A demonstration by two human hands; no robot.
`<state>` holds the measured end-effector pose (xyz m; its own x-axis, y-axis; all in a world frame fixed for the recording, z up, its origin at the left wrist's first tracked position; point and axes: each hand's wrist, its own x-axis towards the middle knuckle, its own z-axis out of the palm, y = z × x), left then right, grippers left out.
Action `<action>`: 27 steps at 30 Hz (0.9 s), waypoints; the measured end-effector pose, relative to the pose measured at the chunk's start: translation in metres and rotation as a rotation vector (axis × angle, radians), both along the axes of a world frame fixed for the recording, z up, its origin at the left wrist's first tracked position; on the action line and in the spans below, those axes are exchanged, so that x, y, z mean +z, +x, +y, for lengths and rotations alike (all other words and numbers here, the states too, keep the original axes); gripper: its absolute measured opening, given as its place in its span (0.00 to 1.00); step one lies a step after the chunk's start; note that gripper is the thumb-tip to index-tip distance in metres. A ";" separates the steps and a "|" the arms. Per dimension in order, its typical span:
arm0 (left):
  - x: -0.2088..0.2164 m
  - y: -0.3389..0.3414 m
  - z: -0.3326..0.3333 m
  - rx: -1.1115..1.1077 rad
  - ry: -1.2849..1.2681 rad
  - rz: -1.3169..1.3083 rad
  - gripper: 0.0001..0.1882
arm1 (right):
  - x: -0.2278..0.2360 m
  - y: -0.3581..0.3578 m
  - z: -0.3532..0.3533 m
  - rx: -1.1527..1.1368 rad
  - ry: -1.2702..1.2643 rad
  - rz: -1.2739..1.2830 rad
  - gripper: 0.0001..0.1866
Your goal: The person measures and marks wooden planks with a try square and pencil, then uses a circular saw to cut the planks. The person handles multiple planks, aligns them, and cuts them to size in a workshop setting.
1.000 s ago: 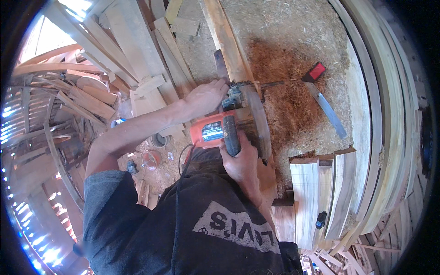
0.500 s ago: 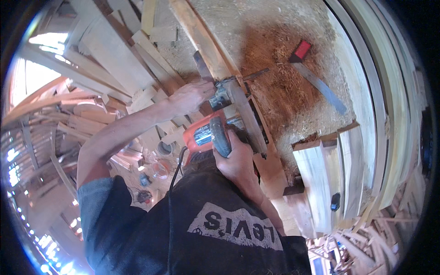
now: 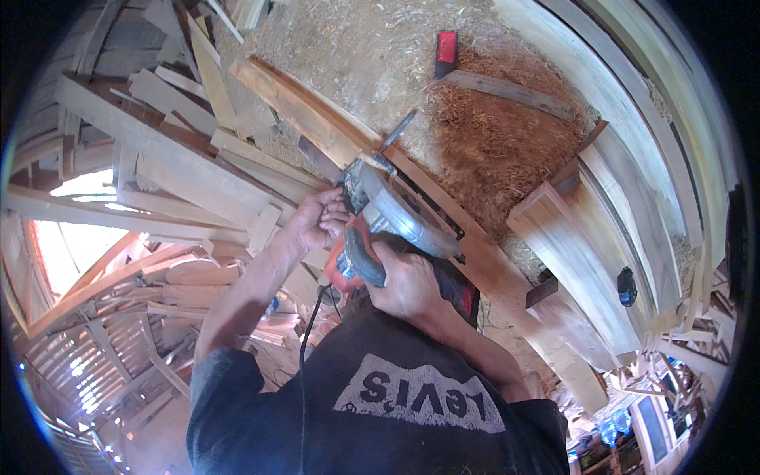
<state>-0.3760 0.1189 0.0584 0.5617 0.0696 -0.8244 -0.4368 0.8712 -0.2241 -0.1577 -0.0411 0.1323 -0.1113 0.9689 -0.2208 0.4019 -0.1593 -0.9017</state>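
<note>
A circular saw with a rounded metal guard and a red-orange motor body rests tilted over a long wooden plank. My right hand is wrapped round its dark rear handle. My left hand is beside the saw's front left, fingers curled in against it; whatever lies under the fingertips is hidden. A narrow metal bar sticks out from the saw's front across the plank. The black power cord trails down over my dark shirt.
An angled tool with a red and black handle and flat grey blade lies by brown sawdust. Stacked boards at right carry a small dark object. Loose planks crowd the left. Long curved-looking timbers run along the right.
My left hand has drawn back from the saw's front top to its side, palm turned more upward. The saw has tilted, showing more of its guard. The whole view has turned.
</note>
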 end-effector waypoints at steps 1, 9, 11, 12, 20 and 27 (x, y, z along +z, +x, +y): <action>0.001 0.004 -0.003 -0.001 -0.007 0.029 0.20 | -0.001 0.001 -0.004 -0.004 0.013 0.015 0.18; 0.032 0.018 -0.018 0.029 -0.099 0.160 0.20 | 0.013 0.015 -0.022 0.117 0.018 0.099 0.24; 0.033 0.013 -0.023 0.000 -0.063 0.275 0.21 | 0.011 0.011 -0.023 0.080 0.089 0.110 0.26; 0.029 0.010 -0.021 -0.060 0.012 0.284 0.20 | 0.011 0.012 -0.022 0.109 0.036 0.130 0.27; 0.012 -0.063 0.049 -0.886 0.959 0.881 0.22 | 0.021 0.010 0.001 0.053 -0.082 0.090 0.25; -0.029 -0.012 0.225 -1.010 1.414 1.827 0.54 | 0.027 -0.003 0.015 0.030 -0.088 -0.005 0.30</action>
<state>-0.3878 0.3440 0.0291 -0.0801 0.9956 -0.0485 0.9482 0.0911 0.3044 -0.1603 -0.0266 0.1597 -0.1389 0.9421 -0.3052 0.4120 -0.2253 -0.8829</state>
